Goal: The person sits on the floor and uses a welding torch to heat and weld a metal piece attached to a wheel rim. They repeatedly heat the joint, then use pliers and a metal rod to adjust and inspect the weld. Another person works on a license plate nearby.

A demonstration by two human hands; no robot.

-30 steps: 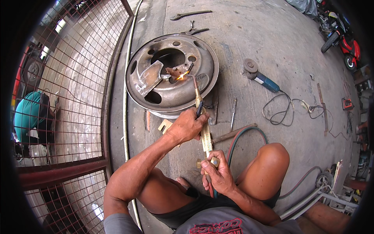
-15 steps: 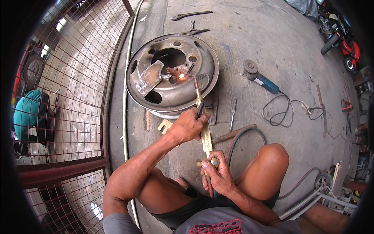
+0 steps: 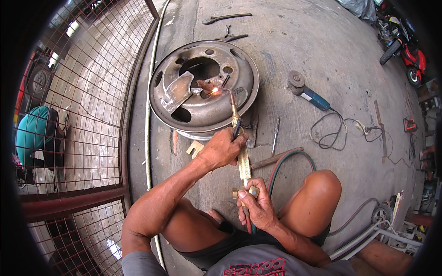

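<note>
My left hand (image 3: 224,148) is closed round the upper body of a brass gas torch (image 3: 245,169), with a dark rod-like piece also showing at its fingers. At the torch's rear, by the valve knobs, my right hand (image 3: 258,204) is wrapped round the handle. The bent tip carries a bright flame (image 3: 214,90) that meets a rusty, jagged metal piece (image 3: 211,84). That piece lies on a steel wheel rim (image 3: 209,109) near its centre hole. Beside it on the rim rests a curved grey metal plate (image 3: 178,93). Red and green hoses (image 3: 279,166) loop from the torch.
An angle grinder (image 3: 314,97) with a coiled cord lies right of the rim. Beyond the rim are pliers (image 3: 232,37) and an adjustable wrench (image 3: 226,17). A mesh fence (image 3: 92,106) stands left, with a person in teal (image 3: 33,133) behind it. Motorcycles (image 3: 405,55) stand far right.
Almost nothing differs. The flame's glow at the torch tip has shifted slightly in shape; both hands keep their hold and place.
</note>
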